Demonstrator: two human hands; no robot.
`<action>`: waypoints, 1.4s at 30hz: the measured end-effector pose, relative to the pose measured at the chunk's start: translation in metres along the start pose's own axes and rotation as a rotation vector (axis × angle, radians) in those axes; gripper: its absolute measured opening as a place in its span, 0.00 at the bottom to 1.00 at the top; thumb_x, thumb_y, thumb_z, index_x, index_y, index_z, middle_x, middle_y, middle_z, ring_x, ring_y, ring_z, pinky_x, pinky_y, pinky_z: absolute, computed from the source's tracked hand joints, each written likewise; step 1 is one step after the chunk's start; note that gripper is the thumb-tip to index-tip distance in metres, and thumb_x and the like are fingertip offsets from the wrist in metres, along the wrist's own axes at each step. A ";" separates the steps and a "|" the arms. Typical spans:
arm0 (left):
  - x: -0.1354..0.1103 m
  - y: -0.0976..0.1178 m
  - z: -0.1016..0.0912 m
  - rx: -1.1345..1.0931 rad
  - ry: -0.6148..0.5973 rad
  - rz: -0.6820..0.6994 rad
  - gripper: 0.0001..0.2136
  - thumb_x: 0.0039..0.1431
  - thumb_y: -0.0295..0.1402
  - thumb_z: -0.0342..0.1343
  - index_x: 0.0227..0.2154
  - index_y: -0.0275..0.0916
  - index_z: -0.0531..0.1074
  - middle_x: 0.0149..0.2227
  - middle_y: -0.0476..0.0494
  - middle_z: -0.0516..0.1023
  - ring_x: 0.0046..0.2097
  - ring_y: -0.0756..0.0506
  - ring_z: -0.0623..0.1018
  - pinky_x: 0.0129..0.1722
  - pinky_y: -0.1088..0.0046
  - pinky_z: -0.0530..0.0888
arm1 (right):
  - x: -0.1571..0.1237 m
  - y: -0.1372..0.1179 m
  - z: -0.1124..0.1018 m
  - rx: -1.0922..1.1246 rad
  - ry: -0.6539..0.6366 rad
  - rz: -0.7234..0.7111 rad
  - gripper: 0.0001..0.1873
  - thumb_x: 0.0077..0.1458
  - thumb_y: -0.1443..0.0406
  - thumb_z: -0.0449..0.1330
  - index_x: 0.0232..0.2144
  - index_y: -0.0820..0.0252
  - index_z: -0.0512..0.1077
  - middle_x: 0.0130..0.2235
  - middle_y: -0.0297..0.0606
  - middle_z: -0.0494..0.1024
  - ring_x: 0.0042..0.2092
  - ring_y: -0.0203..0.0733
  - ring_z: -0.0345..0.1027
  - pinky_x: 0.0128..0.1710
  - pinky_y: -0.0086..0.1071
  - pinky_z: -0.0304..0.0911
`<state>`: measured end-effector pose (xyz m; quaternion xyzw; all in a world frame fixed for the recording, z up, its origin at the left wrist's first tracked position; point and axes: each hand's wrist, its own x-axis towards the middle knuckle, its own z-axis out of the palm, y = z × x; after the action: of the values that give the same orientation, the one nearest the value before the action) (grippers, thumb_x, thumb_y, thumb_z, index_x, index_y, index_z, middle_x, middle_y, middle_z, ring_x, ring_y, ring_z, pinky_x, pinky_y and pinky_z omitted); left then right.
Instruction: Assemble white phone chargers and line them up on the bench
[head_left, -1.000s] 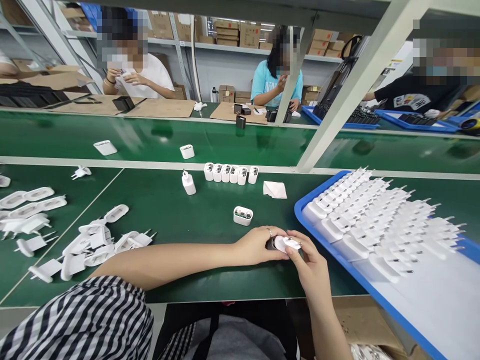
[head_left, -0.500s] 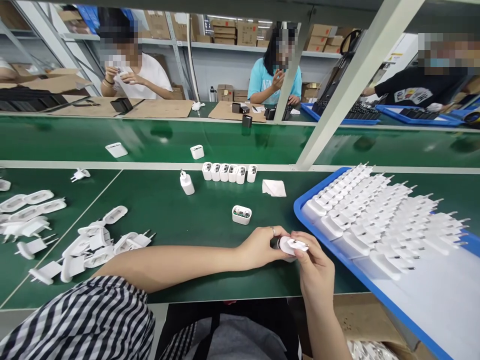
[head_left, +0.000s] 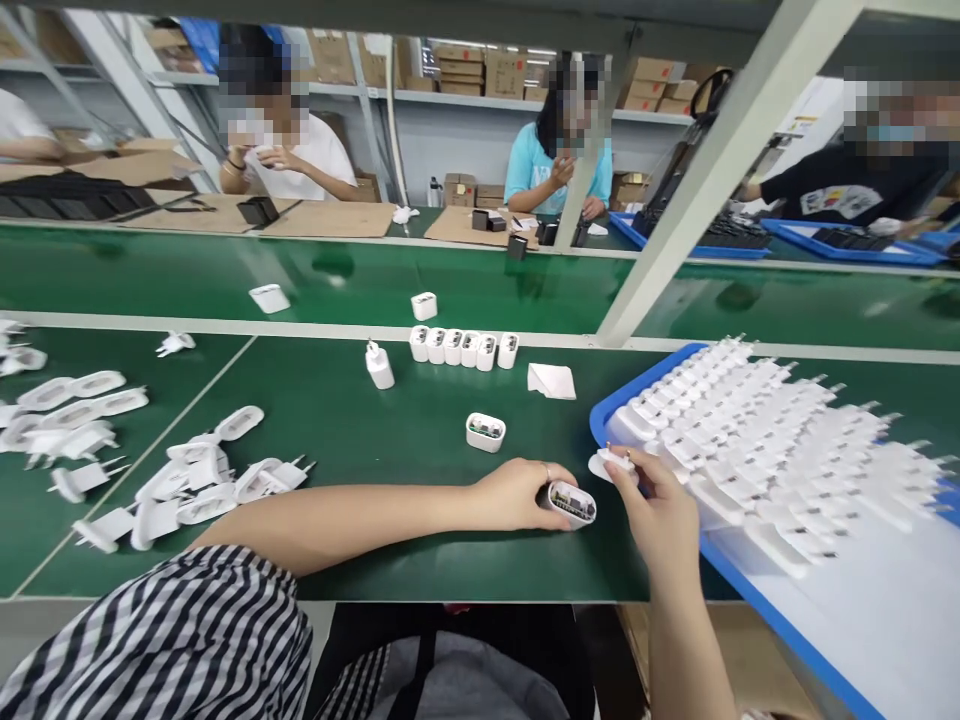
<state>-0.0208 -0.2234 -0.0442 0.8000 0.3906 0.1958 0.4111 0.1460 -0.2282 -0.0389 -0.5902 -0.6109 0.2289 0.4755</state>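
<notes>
My left hand (head_left: 521,495) rests on the green table and grips an open white charger housing (head_left: 573,504) whose inner parts face right. My right hand (head_left: 658,505) is raised beside it, pinching a white plug cap (head_left: 609,466) with two pins, held just at the near corner of the blue tray (head_left: 604,410). The cap and the housing are apart. Another open housing (head_left: 485,432) lies on the table a little beyond my left hand.
The blue tray holds several rows of white plug caps (head_left: 765,425). A row of housings (head_left: 463,347), one upright charger (head_left: 379,365) and a folded white cloth (head_left: 551,380) sit mid-table. Loose plug parts (head_left: 195,480) lie at the left. Other people work across the green conveyor belt (head_left: 300,275).
The plug cap has come off the housing: my right hand lifted it up and to the right toward the tray, while my left hand kept the housing on the table.
</notes>
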 end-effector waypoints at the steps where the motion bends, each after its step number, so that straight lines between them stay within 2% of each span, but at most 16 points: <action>1: -0.004 0.001 -0.003 0.058 -0.031 0.005 0.17 0.41 0.38 0.54 0.37 0.40 0.64 0.36 0.49 0.71 0.37 0.48 0.71 0.36 0.77 0.65 | 0.002 0.000 0.002 -0.041 -0.036 -0.019 0.12 0.40 0.58 0.54 0.27 0.59 0.68 0.32 0.38 0.72 0.35 0.42 0.64 0.36 0.36 0.58; 3: -0.018 0.004 -0.012 0.187 -0.081 -0.005 0.15 0.40 0.37 0.54 0.35 0.41 0.65 0.34 0.50 0.71 0.35 0.48 0.71 0.32 0.78 0.65 | 0.004 -0.001 0.005 -0.110 -0.101 -0.058 0.13 0.40 0.57 0.54 0.26 0.59 0.68 0.30 0.37 0.72 0.32 0.42 0.65 0.34 0.35 0.59; 5: -0.037 0.004 -0.023 0.300 -0.086 -0.073 0.15 0.39 0.36 0.54 0.34 0.42 0.65 0.33 0.51 0.72 0.33 0.48 0.71 0.29 0.78 0.64 | 0.007 -0.003 0.009 -0.147 -0.177 -0.094 0.13 0.40 0.56 0.53 0.26 0.58 0.67 0.29 0.37 0.73 0.30 0.41 0.65 0.30 0.34 0.60; 9: -0.080 -0.005 -0.052 0.419 0.037 -0.371 0.13 0.38 0.35 0.53 0.32 0.43 0.65 0.30 0.51 0.72 0.30 0.47 0.72 0.26 0.78 0.63 | 0.011 -0.001 0.022 -0.217 -0.314 -0.138 0.14 0.37 0.54 0.52 0.24 0.56 0.66 0.26 0.36 0.73 0.26 0.41 0.66 0.23 0.32 0.60; 12: -0.105 -0.020 -0.082 0.494 0.141 -0.631 0.14 0.38 0.35 0.52 0.32 0.42 0.64 0.27 0.50 0.72 0.29 0.46 0.71 0.24 0.77 0.61 | 0.013 0.003 0.027 -0.262 -0.329 -0.107 0.15 0.35 0.52 0.52 0.24 0.55 0.66 0.23 0.35 0.73 0.22 0.41 0.66 0.19 0.31 0.59; 14: -0.115 -0.030 -0.101 0.514 0.215 -0.739 0.14 0.38 0.35 0.52 0.32 0.41 0.64 0.27 0.48 0.71 0.30 0.45 0.71 0.25 0.77 0.61 | 0.014 0.008 0.026 -0.264 -0.322 -0.060 0.16 0.34 0.52 0.52 0.26 0.55 0.65 0.21 0.33 0.72 0.19 0.40 0.64 0.16 0.31 0.57; 17: -0.121 -0.043 -0.121 0.444 0.314 -0.779 0.13 0.38 0.36 0.52 0.31 0.39 0.64 0.28 0.48 0.71 0.30 0.46 0.71 0.25 0.77 0.61 | 0.015 0.014 0.025 -0.241 -0.298 -0.014 0.20 0.32 0.52 0.54 0.29 0.55 0.65 0.20 0.32 0.71 0.17 0.39 0.62 0.14 0.31 0.57; 19: -0.119 -0.049 -0.127 0.388 0.364 -0.771 0.14 0.39 0.37 0.51 0.31 0.39 0.64 0.29 0.49 0.71 0.30 0.47 0.70 0.25 0.78 0.61 | 0.014 0.016 0.024 -0.226 -0.300 -0.013 0.20 0.32 0.52 0.54 0.29 0.55 0.65 0.20 0.32 0.71 0.16 0.38 0.61 0.14 0.31 0.57; 22: -0.114 -0.055 -0.127 0.344 0.386 -0.740 0.15 0.39 0.38 0.51 0.33 0.39 0.64 0.29 0.50 0.71 0.30 0.48 0.70 0.26 0.78 0.62 | 0.012 0.016 0.024 -0.229 -0.312 -0.013 0.19 0.34 0.52 0.53 0.29 0.55 0.66 0.23 0.34 0.72 0.18 0.38 0.63 0.16 0.31 0.57; 26: -0.103 -0.060 -0.123 0.316 0.344 -0.649 0.14 0.40 0.38 0.51 0.32 0.39 0.66 0.29 0.50 0.71 0.30 0.48 0.70 0.27 0.78 0.63 | 0.009 0.016 0.026 -0.244 -0.319 0.000 0.22 0.34 0.51 0.52 0.32 0.57 0.66 0.26 0.36 0.72 0.26 0.42 0.66 0.22 0.33 0.61; 30: -0.082 -0.064 -0.117 0.279 0.344 -0.540 0.12 0.40 0.37 0.51 0.31 0.38 0.65 0.29 0.50 0.71 0.31 0.48 0.70 0.29 0.78 0.64 | 0.007 0.017 0.028 -0.287 -0.366 0.009 0.25 0.34 0.50 0.51 0.34 0.58 0.65 0.26 0.36 0.72 0.26 0.41 0.66 0.24 0.32 0.62; 34: -0.044 -0.063 -0.111 0.235 0.311 -0.439 0.15 0.41 0.33 0.51 0.35 0.36 0.63 0.33 0.48 0.70 0.32 0.48 0.71 0.31 0.77 0.65 | 0.005 0.018 0.028 -0.357 -0.426 -0.019 0.25 0.36 0.50 0.51 0.36 0.57 0.65 0.28 0.35 0.71 0.25 0.39 0.66 0.24 0.31 0.63; 37: -0.007 -0.058 -0.108 0.251 0.245 -0.390 0.15 0.39 0.32 0.52 0.34 0.36 0.63 0.33 0.47 0.71 0.34 0.48 0.71 0.31 0.77 0.66 | 0.005 0.017 0.028 -0.363 -0.436 -0.074 0.22 0.39 0.51 0.51 0.35 0.57 0.66 0.28 0.35 0.71 0.26 0.39 0.67 0.24 0.30 0.63; 42: 0.054 -0.043 -0.099 0.245 0.034 -0.339 0.14 0.37 0.32 0.54 0.31 0.37 0.64 0.24 0.50 0.71 0.29 0.48 0.72 0.27 0.76 0.66 | 0.005 0.017 0.027 -0.367 -0.422 -0.190 0.16 0.42 0.54 0.50 0.32 0.56 0.67 0.30 0.36 0.72 0.30 0.39 0.68 0.26 0.28 0.65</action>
<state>-0.0703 -0.1154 -0.0217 0.7636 0.5473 0.0884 0.3309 0.1321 -0.2120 -0.0639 -0.5459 -0.7799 0.1868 0.2426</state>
